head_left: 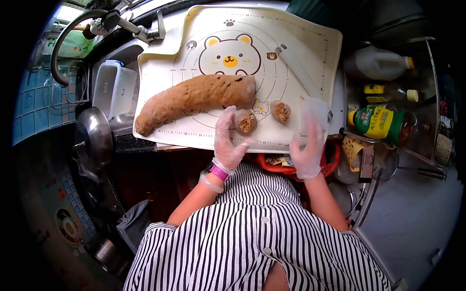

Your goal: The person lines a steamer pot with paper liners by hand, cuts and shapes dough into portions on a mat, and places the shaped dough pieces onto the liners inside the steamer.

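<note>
A long brown log of dough (199, 94) lies curved across a cream mat (165, 63) printed with a bear. Two small cut dough pieces rest right of it, a nearer one (245, 121) and another (280, 112). My left hand (226, 145), in a clear plastic glove, has its fingers stretched along the nearer piece's left side, thumb apart; whether it touches is unclear. My right hand (308, 153), also gloved and slightly blurred, is open over the mat's front edge. Just beyond its fingertips lies a whitish, translucent flat scraper (315, 107). Neither hand holds anything.
A long pale strip (298, 70) with grey ends lies on the mat. Left are a faucet (141, 31), a plastic tub (114, 89) and a metal pan (94, 138). Bottles, including a green-labelled one (378, 123), stand right. A red container (330, 157) sits below the counter edge.
</note>
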Motion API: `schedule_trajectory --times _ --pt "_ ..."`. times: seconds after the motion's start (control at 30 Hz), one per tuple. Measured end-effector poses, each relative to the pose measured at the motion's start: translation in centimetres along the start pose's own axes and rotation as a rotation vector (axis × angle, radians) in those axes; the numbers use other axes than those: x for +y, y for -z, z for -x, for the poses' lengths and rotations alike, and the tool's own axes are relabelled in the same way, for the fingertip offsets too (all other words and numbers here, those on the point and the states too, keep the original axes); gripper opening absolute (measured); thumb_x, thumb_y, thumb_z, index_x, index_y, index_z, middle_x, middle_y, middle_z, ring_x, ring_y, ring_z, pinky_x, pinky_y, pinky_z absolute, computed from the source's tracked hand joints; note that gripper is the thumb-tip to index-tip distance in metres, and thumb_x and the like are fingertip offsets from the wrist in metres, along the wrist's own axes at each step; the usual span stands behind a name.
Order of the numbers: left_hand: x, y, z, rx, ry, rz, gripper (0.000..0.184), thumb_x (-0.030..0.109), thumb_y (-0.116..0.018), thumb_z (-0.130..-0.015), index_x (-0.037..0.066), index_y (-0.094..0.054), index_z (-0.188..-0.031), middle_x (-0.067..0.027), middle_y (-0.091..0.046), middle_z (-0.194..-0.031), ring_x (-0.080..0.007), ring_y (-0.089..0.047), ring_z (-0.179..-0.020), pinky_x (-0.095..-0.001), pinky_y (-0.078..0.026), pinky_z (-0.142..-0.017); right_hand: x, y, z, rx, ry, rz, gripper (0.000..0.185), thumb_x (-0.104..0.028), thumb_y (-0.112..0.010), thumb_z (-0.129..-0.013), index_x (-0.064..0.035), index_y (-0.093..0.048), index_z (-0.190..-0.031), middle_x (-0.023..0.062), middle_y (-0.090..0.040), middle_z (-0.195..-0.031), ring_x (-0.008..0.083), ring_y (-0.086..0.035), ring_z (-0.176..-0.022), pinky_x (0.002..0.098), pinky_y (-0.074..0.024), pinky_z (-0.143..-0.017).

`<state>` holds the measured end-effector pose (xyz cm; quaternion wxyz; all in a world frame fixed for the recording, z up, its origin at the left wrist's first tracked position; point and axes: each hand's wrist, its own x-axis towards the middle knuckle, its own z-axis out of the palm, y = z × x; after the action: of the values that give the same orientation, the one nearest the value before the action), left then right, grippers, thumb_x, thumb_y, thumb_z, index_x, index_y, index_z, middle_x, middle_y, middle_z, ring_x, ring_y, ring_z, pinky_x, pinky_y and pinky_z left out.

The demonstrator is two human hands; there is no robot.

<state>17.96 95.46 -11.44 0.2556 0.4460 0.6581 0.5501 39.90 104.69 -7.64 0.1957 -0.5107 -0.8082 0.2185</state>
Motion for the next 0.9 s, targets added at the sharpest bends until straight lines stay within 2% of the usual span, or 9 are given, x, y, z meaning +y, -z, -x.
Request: schedule_trajectory --times 0.1,0.13,0.27,0.5,0.53,0.7,0.73,0.83,0.9 --pt "-0.5 1.0 -1.4 -0.071 -0.181 -0.137 0.075 0.059 -0.062 -0.093 0.003 -0.051 -0.142 -0.0209 -0.059 -0.138 -0.0389 -0.05 -0.135 -0.0472 -0.036 -0.116 -2.3 -2.1 2.0 -0.045 0.333 -0.3 0.061 -0.01 -0.06 -0.092 0.0024 -0.043 -0.149 0.023 -0.047 -0.15 0.0401 -0.043 -0.14 0.0471 -0.0308 -0.12" --pt "-0.8 0.3 -2.5 -0.114 -0.147 -0.083 0.076 0.065 -0.045 -0.098 0.002 -0.055 -0.139 -0.0205 -0.06 -0.139 -0.0402 -0.047 -0.137 -0.0474 -0.032 -0.118 -3.5 -4.1 1.8 -0.09 0.227 -0.443 0.055 -0.015 -0.055 -0.097 0.0018 -0.045 -0.148 0.0224 -0.048 -0.149 0.0387 -0.045 -0.139 0.0454 -0.0314 -0.119" --pt "-1.6 -2.1 -1.5 -0.102 -0.003 0.105 0.075 0.063 -0.038 -0.104 0.001 -0.05 -0.144 -0.0169 -0.053 -0.147 -0.0302 -0.047 -0.139 -0.0424 -0.026 -0.122 -5.6 -11.0 0.4 0.011 -0.156 -0.871 0.05 -0.035 -0.04 -0.108 -0.0008 -0.05 -0.144 0.0186 -0.051 -0.147 0.0321 -0.047 -0.138 0.0402 -0.0328 -0.118" --pt "0.6 -8.2 1.5 0.098 0.514 0.842 0.068 0.053 -0.036 -0.109 0.0 -0.035 -0.153 -0.0102 -0.039 -0.155 -0.0213 -0.04 -0.142 -0.0372 -0.031 -0.119 -4.0 -9.1 -0.8 0.036 -0.346 -0.927 0.057 -0.049 -0.033 -0.11 -0.0031 -0.057 -0.134 0.0117 -0.058 -0.133 0.0228 -0.056 -0.124 0.0364 -0.0409 -0.11" --pt "1.5 -8.9 1.2 0.111 0.464 0.842 0.066 0.05 -0.035 -0.11 -0.002 -0.039 -0.151 -0.0115 -0.044 -0.152 -0.0212 -0.044 -0.138 -0.0361 -0.031 -0.119 -3.4 -8.9 -1.5 0.065 -0.502 -1.145 0.058 -0.051 -0.032 -0.11 -0.0037 -0.06 -0.13 0.0102 -0.06 -0.127 0.021 -0.058 -0.119 0.0354 -0.0432 -0.107" --pt "0.3 -7.1 -0.5 -0.013 0.383 0.434 0.064 0.048 -0.035 -0.111 -0.004 -0.047 -0.145 -0.0147 -0.054 -0.144 -0.023 -0.052 -0.131 -0.0394 -0.035 -0.116 -1.0 -9.2 -2.1 -0.017 -0.27 -0.967 0.06 -0.048 -0.031 -0.111 -0.0004 -0.058 -0.134 0.0114 -0.06 -0.134 0.0219 -0.056 -0.125 0.0353 -0.0408 -0.11" --pt "-0.5 -5.6 -0.9 -0.129 0.154 0.046 0.067 0.05 -0.036 -0.109 -0.004 -0.046 -0.147 -0.0153 -0.054 -0.146 -0.0236 -0.052 -0.133 -0.0405 -0.036 -0.116 -1.1 -9.5 -2.0 -0.015 -0.308 -0.992 0.06 -0.048 -0.031 -0.111 0.0004 -0.057 -0.136 0.0119 -0.059 -0.137 0.0223 -0.055 -0.127 0.0358 -0.0395 -0.112" --pt "-0.9 -4.1 -1.9 -0.202 -0.05 -0.1 0.078 0.06 -0.042 -0.104 -0.004 -0.045 -0.149 -0.0163 -0.053 -0.148 -0.0264 -0.051 -0.136 -0.0421 -0.035 -0.117 -2.5 -9.3 -2.4 0.052 -0.34 -1.031 0.06 -0.047 -0.032 -0.112 0.0014 -0.056 -0.138 0.0133 -0.059 -0.139 0.0232 -0.054 -0.129 0.0361 -0.038 -0.114" --pt "-1.0 -5.4 -1.4 -0.112 0.122 0.464 0.071 0.058 -0.049 -0.102 0.001 -0.052 -0.144 -0.0229 -0.061 -0.133 -0.0355 -0.055 -0.13 -0.0411 -0.04 -0.112 -2.4 -9.9 -2.1 0.069 -0.34 -1.061 0.06 -0.047 -0.032 -0.112 0.002 -0.053 -0.141 0.0141 -0.059 -0.139 0.0246 -0.055 -0.128 0.0366 -0.0377 -0.114"
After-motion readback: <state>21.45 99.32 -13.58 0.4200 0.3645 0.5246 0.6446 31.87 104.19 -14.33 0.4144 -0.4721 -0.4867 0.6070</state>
